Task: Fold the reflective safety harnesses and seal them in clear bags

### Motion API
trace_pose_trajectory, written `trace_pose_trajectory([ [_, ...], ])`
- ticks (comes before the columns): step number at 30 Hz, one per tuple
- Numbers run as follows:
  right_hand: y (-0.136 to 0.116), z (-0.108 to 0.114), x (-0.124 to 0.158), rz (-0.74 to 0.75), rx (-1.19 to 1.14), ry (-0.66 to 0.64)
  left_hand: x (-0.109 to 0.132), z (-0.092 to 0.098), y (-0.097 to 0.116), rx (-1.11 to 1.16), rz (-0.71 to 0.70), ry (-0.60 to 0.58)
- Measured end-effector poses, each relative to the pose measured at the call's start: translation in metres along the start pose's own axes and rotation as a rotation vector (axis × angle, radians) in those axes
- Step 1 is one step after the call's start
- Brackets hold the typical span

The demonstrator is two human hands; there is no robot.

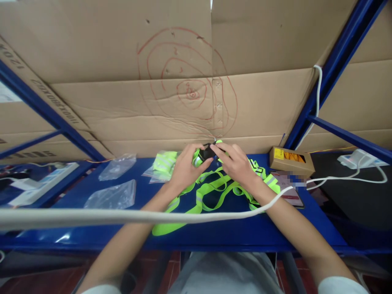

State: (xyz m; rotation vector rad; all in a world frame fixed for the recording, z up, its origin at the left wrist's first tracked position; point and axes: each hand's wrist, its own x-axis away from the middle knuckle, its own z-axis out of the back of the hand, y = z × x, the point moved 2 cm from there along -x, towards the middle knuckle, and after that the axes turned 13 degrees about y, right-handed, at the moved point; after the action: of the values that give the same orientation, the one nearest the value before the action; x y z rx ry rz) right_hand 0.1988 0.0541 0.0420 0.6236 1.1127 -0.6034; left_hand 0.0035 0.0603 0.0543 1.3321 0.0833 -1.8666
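A small black object is held between both hands above the back of the blue table. My left hand grips it from the left, thumb and fingers pressed around it. From the right, the fingers of my right hand close on its other side. Neon yellow-green straps with grey reflective stripes lie looped on the table below and between my hands. More of the strap bundle sits beside my right wrist. What the black object is cannot be made out.
A white cable crosses in front of both forearms. Clear plastic bags and a folded neon piece lie left. An open cardboard box stands right, near power strips. Cardboard rises behind, between blue frame posts.
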Motion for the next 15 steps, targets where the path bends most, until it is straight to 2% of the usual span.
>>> trace_pose_trajectory([
  [8,-0.0014,0.0010,0.0011,0.021,0.014,0.025,0.0006,0.0027,0.0022,0.145,-0.018,0.065],
  [15,0.0033,-0.0027,-0.0003,0.059,0.041,0.009,-0.0008,-0.0007,0.0029,0.081,0.042,0.001],
])
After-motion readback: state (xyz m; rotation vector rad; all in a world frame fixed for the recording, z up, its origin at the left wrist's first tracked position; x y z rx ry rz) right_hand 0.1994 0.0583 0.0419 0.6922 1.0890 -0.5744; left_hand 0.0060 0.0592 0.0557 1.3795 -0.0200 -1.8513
